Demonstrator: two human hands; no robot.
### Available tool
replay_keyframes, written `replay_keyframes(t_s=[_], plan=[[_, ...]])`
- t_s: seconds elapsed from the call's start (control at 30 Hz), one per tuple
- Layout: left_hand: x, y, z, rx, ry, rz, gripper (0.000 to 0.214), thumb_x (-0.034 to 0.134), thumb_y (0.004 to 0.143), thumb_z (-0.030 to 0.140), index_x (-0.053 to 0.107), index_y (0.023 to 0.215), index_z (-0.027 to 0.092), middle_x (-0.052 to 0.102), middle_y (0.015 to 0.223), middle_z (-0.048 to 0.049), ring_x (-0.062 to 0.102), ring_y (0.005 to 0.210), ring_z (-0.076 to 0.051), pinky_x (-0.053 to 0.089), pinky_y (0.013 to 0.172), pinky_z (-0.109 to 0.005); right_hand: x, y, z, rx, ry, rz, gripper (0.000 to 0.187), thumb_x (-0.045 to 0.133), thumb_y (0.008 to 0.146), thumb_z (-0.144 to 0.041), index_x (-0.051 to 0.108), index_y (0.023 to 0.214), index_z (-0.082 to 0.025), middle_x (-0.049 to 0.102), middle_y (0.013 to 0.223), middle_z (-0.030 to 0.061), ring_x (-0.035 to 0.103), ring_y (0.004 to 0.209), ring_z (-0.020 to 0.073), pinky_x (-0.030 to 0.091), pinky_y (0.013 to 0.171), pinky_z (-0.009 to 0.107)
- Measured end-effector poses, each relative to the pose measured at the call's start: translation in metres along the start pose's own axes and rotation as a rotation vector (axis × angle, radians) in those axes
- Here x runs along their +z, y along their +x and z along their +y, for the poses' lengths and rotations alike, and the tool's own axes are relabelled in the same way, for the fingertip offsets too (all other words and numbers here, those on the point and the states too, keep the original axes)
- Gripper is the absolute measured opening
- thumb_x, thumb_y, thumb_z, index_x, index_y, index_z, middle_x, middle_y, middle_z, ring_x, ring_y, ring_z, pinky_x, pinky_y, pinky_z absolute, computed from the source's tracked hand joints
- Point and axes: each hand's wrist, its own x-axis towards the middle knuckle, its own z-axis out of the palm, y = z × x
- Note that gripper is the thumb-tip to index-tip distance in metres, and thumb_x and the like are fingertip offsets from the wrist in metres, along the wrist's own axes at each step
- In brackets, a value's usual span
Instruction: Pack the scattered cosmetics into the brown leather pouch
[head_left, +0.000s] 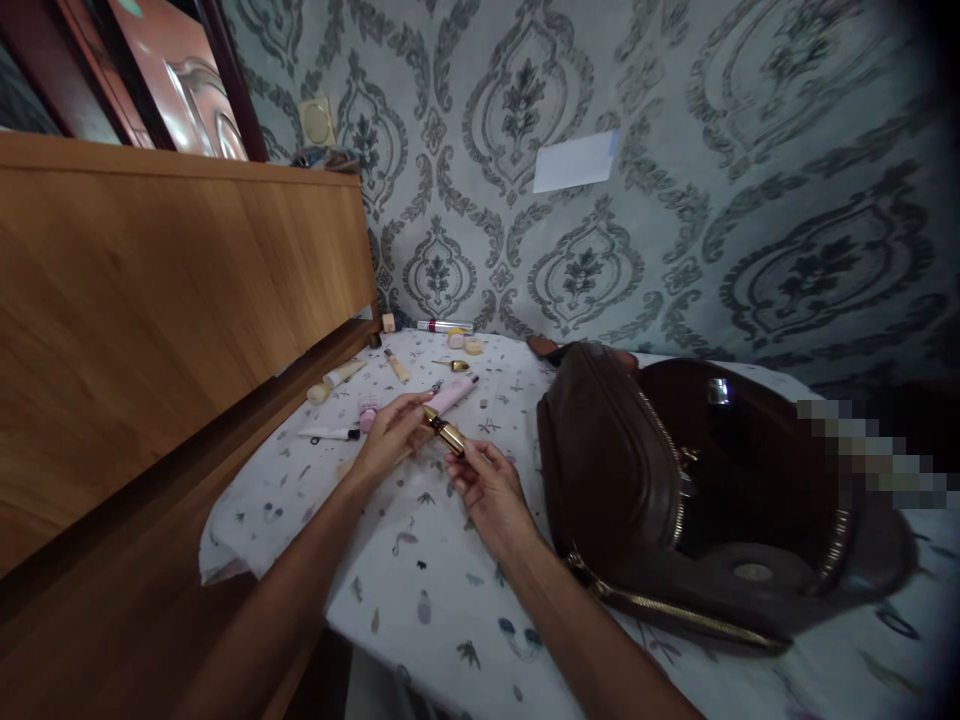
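Leafy shapes cover the wall behind the cloth-covered bench. Over it, the right grip pinches a gold tube; the left grip pinches its pointed end. If fingers loosen, it could slip and bump the pink tube.

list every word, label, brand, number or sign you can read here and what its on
No text can be read.
Small shiny gold bottle in the right hand: too small and blurred.
Slim pink tube with dark cap: too blurred.
Long silver-and-red cylinder: too small.
White rectangular sheet on patterned grey wallpaper: no writing discernible.
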Motion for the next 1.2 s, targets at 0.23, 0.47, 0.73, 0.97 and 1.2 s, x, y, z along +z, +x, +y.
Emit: replay_keyframes(t_s=[0.23, 0.47, 0.73, 0.97, 1.2], plan=[[-0.0009, 0.0048, -0.005, -0.006, -0.034, 0.084, 0.04, 0.075, 0.069, 0.051, 0.055, 0.076, 0.017, 0.059, 0.068, 0.0028, 0.054, 0.057, -0.008, 0.043, 0.052, -0.018, 0.0022, -0.0043, -0.0009, 0.009, -0.023, -0.046, 0.042, 0.089, 0.054, -0.037, 0.059, 0.077, -0.019, 0.07, 0.065, 0.0013, 0.061, 0.052, 0.0096, 0.043, 0.045, 0.016], [0.0019, -0.0015, 0.0034, -0.047, -0.092, 0.003, 0.035, 0.079, 0.067, 0.036, 0.065, 0.094, 0.017, 0.062, 0.079, 0.0003, 0.06, 0.072, -0.01, 0.048, 0.067, -0.021, 0.004, -0.0037, -0.0024, 0.024, -0.009, -0.016, 0.047, 0.091, 0.049, -0.039, 0.058, 0.075, -0.019, 0.07, 0.062, 0.0013, 0.06, 0.051, 0.0089, 0.042, 0.045, 0.015], [0.003, 0.0027, -0.001, -0.028, -0.074, 0.06, 0.039, 0.078, 0.067, 0.047, 0.061, 0.082, 0.015, 0.058, 0.071, 0.0026, 0.056, 0.066, -0.009, 0.046, 0.062, -0.019, 0.0026, -0.0031, -0.0011, 0.02, -0.017, -0.03, 0.046, 0.09, 0.05, -0.039, 0.058, 0.076, -0.018, 0.07, 0.063, 0.0018, 0.06, 0.05, 0.0092, 0.043, 0.045, 0.015], [0.0008, 0.0004, 0.0009, -0.065, -0.117, -0.011, 0.037, 0.081, 0.066, 0.034, 0.062, 0.093, 0.017, 0.062, 0.082, 0.0008, 0.06, 0.076, -0.011, 0.047, 0.07, -0.021, 0.0008, -0.0017, -0.0004, 0.032, -0.015, -0.015, 0.048, 0.091, 0.048, -0.04, 0.058, 0.075, -0.018, 0.071, 0.064, 0.002, 0.061, 0.051, 0.0093, 0.044, 0.046, 0.015], [0.0018, 0.003, -0.0017, -0.026, -0.091, 0.036, 0.037, 0.077, 0.07, 0.043, 0.06, 0.088, 0.016, 0.058, 0.073, 0.0024, 0.057, 0.067, -0.009, 0.045, 0.062, -0.02, 0.0014, -0.0028, -0.0002, 0.029, -0.03, -0.041, 0.045, 0.09, 0.051, -0.04, 0.058, 0.074, -0.018, 0.07, 0.063, 0.0021, 0.061, 0.051, 0.0098, 0.043, 0.046, 0.016]])
